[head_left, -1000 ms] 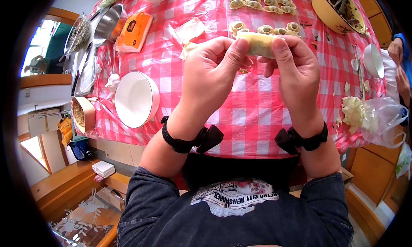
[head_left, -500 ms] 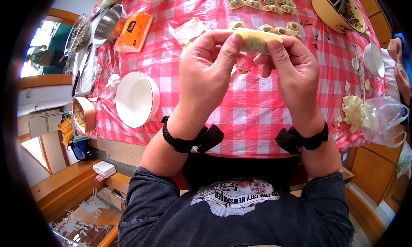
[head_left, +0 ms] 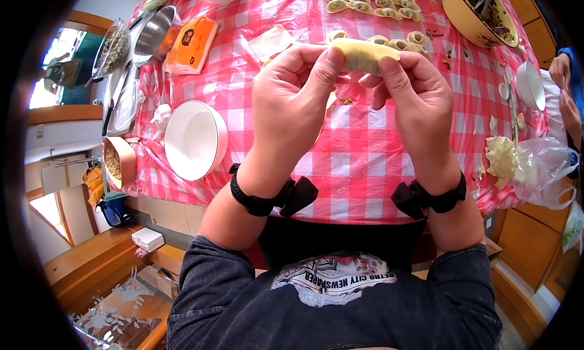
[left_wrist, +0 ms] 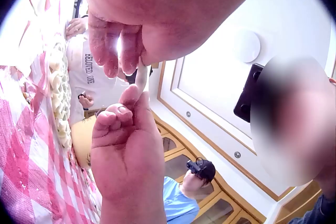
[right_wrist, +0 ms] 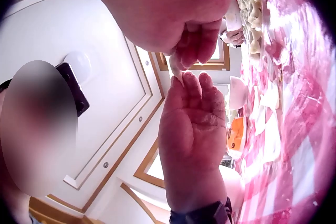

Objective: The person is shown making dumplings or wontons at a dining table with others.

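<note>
A folded wonton wrapper (head_left: 360,54), pale yellow with darker filling showing through, is held up over the table in front of the chest. My left hand (head_left: 291,97) pinches its left end, thumb on the near side. At the other end, my right hand (head_left: 423,94) pinches it the same way. Its thin edge (left_wrist: 142,75) shows between both hands in the left wrist view. Just beyond the hands sits a short row of shaped wontons (head_left: 398,44), partly covered by the held one. Loose flat wrappers (head_left: 271,43) lie beyond the left hand.
More shaped wontons (head_left: 358,7) stand in rows at the back. A yellow basin (head_left: 451,12) of filling is at back right, a white bowl (head_left: 194,140) at left. Near it are an orange packet (head_left: 191,46) and a steel bowl (head_left: 149,40). Cabbage leaves (head_left: 502,158) lie at right.
Since a second ago the thumbs have shifted left along the wrapper, which now looks rounder and slightly bowed. Over the last half second the hands have barely moved.
</note>
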`<state>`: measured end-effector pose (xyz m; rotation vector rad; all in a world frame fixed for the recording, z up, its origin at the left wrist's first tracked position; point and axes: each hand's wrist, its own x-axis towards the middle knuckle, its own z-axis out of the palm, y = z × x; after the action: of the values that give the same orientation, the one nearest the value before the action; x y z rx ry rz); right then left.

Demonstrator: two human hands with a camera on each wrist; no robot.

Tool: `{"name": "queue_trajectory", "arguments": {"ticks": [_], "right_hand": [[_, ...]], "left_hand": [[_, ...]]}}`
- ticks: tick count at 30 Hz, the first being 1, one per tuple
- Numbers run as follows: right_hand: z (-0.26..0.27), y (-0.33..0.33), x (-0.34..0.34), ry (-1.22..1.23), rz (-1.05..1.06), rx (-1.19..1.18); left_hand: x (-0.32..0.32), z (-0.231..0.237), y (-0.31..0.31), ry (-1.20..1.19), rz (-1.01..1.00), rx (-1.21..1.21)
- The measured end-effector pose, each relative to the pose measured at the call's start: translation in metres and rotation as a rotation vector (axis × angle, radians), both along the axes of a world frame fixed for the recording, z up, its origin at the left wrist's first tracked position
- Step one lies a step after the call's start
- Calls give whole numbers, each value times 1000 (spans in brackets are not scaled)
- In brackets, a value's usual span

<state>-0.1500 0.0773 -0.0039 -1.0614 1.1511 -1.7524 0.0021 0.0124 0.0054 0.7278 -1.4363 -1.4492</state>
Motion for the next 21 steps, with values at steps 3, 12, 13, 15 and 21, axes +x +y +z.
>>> {"name": "queue_trajectory", "arguments": {"ticks": [3, 12, 13, 15, 21], "right_hand": [[-1, 1, -2, 29, 6, 2], [1, 1, -2, -30, 32, 8], [2, 1, -3, -68, 43, 24], [1, 0, -6, -143, 70, 33], [2, 0, -16, -423, 187, 41]], "left_hand": [[-1, 2, 1, 18, -12, 12], [1, 0, -1, 52, -64, 28], [1, 1, -1, 52, -65, 27], [-2, 5, 1, 107, -94, -33], [-2, 2, 0, -3, -137, -367]]}}
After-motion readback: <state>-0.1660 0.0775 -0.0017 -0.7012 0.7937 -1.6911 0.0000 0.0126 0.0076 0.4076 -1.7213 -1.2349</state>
